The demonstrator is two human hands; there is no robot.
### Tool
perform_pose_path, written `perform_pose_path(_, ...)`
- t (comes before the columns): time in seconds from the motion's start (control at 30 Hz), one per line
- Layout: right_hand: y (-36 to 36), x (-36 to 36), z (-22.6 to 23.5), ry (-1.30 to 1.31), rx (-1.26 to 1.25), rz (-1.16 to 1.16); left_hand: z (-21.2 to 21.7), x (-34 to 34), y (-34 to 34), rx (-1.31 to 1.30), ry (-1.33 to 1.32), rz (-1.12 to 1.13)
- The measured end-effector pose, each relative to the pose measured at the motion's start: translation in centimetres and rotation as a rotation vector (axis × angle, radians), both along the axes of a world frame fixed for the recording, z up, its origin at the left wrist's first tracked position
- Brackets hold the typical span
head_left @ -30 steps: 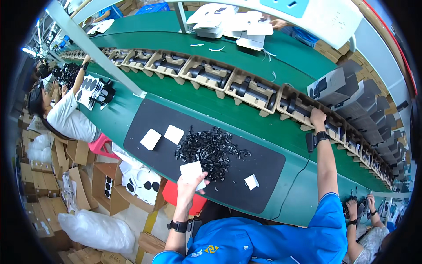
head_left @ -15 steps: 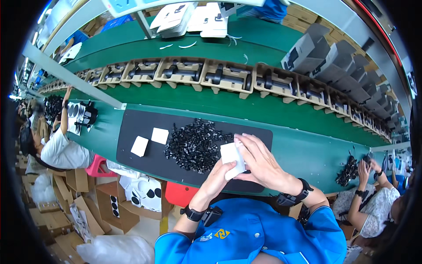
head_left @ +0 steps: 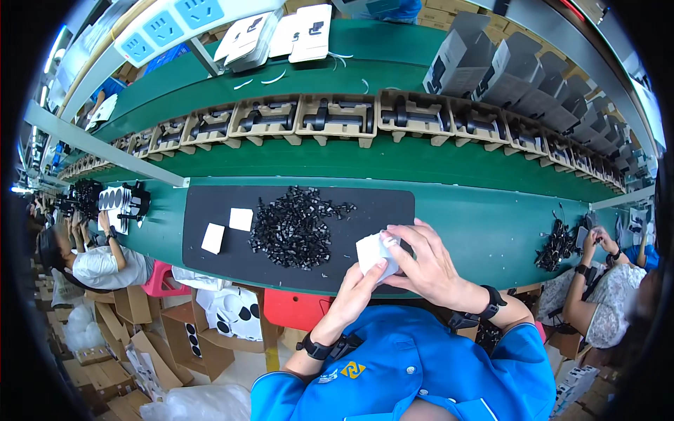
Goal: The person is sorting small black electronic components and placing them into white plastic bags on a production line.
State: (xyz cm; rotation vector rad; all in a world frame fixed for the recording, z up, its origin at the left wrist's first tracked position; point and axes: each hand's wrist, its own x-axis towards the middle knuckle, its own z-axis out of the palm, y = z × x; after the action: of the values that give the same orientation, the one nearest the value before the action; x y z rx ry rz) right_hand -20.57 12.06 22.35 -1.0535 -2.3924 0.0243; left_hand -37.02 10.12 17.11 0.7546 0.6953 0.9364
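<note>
Between my two hands is a small stack of white paper slips (head_left: 373, 254), held above the front right part of a dark grey mat (head_left: 379, 203). My left hand (head_left: 357, 289) pinches its lower edge with the thumb on top. My right hand (head_left: 427, 265) is curled round its right side, its fingers bent over the upper edge. The fingers beneath the stack are partly hidden. Left of my hands a heap of small black plastic pieces (head_left: 291, 228) is spread on the mat. Farther left lie two white paper stacks (head_left: 213, 238), apart from each other.
A row of brown moulded trays (head_left: 335, 116) holding black parts runs along the line beyond the mat. Grey open boxes (head_left: 460, 56) stand at the back right. A red stool (head_left: 295, 309) sits below the table edge. Co-workers sit on both sides; black cables (head_left: 554, 245) lie at right.
The view has shifted a little. My hands have turned the paper stack, and my right fingers are now bent further over it. The left co-worker's raised arm has come down.
</note>
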Motion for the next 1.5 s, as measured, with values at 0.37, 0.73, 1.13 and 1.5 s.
perform_pose_path(0.37, 0.3, 0.5, 0.0, 0.081, -0.028, 0.089, 0.6, 0.2, -0.4, 0.143, 0.073, 0.033)
perform_pose_path(0.73, 0.8, 0.9, 0.2, 0.057, 0.02, 0.189, 0.5, 0.5, -0.5, 0.248, 0.127, 0.09)
perform_pose_path(1.13, 0.1, 1.3, -1.9, 0.092, 0.584, 0.145, 2.2, 0.1, -0.6, 0.313, 0.066, 0.098)
perform_pose_path(1.5, 0.5, 0.7, -1.1, 0.216, 0.33, 0.146, 2.9, 0.3, -0.5, 0.524, 0.321, 0.15)
